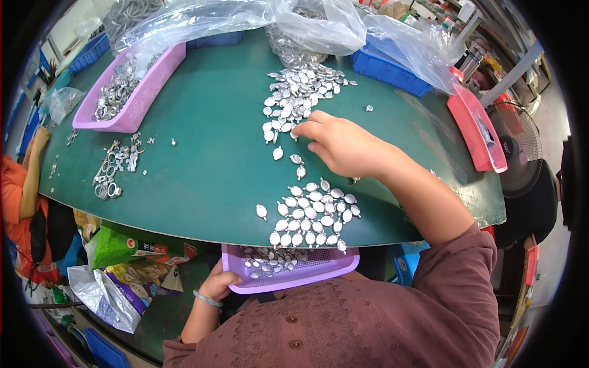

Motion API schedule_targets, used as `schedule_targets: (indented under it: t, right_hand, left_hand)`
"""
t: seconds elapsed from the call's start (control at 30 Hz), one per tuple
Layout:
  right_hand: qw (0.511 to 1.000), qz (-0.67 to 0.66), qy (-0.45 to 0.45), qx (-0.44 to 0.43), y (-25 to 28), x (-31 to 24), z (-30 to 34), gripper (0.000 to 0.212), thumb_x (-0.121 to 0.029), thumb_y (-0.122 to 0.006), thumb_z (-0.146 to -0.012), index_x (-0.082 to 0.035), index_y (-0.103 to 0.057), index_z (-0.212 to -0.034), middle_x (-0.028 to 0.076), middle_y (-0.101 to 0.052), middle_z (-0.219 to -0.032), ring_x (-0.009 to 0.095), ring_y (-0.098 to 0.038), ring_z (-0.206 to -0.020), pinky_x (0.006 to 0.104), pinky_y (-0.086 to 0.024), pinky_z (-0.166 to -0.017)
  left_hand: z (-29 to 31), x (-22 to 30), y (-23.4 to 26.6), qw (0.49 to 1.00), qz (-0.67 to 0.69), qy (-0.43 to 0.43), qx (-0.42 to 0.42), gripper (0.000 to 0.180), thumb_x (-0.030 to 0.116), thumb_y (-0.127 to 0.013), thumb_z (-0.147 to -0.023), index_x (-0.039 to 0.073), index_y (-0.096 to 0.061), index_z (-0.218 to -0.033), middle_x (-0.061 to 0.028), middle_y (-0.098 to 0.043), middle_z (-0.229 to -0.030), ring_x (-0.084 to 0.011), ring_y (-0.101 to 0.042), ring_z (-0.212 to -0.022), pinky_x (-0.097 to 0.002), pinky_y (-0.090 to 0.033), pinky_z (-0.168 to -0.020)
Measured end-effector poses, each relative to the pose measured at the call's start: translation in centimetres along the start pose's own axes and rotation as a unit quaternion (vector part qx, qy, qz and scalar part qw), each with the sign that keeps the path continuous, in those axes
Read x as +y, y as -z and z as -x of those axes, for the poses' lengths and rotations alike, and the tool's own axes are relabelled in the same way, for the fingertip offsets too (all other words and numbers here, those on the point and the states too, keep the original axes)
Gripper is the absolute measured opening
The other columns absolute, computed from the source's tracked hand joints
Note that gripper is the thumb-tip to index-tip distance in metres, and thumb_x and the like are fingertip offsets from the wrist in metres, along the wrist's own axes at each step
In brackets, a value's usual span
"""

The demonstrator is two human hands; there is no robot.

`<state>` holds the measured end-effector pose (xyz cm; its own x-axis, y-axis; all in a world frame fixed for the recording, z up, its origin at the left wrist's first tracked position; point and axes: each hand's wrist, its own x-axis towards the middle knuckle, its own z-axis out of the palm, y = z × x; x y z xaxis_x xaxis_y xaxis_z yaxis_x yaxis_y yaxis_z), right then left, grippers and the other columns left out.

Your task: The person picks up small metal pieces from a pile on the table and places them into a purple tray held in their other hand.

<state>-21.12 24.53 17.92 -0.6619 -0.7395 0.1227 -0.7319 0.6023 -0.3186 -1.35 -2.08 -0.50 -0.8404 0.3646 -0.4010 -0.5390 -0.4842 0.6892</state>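
Right hand [345,145], pinched or parted impossible to tell, touches overlapping, uncountable silver oval metal pieces [300,92] just beyond; left hand [218,284] clamps one lilac perforated plastic basket [307,282], partly hidden under the green counter [208,159].

White characters [151,248] are printed on the green sack [110,248], below the left near edge of the tabletop [208,165].

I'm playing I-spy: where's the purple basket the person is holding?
In the head view, the purple basket is low, near the middle, in the left hand, between the green table and the brown shirt.
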Motion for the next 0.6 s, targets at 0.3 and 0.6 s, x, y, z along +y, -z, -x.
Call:
schedule_targets:
  t: [0.3,0.6]
  right_hand:
    - [1.000,-0.004,0.021,-0.014,1.4,1.7,-1.8,0.017,0.002,-0.053,-0.075,-0.001,-0.059,-0.090,0.013,-0.055,-0.085,0.030,-0.056,-0.082,0.0372,-0.045,-0.071]
    - [0.999,-0.026,-0.030,-0.009,-0.4,2.9,-3.6,0.018,0.004,-0.053,-0.073,-0.002,-0.059,-0.089,0.012,-0.057,-0.082,0.027,-0.055,-0.078,0.0352,-0.045,-0.070]
  left_hand:
    - [0.2,0.0,0.4,1.000,0.000,0.005,-0.001,0.074,0.002,-0.056,-0.057,-0.004,-0.035,-0.127,-0.0132,-0.055,-0.109,-0.0233,-0.055,-0.099,-0.0321,-0.043,-0.086]
    - [0.1,-0.3,0.7,1.000,-0.004,-0.003,0.000,0.073,0.003,-0.056,-0.057,-0.004,-0.035,-0.127,-0.0129,-0.055,-0.108,-0.0226,-0.055,-0.097,-0.0316,-0.044,-0.085]
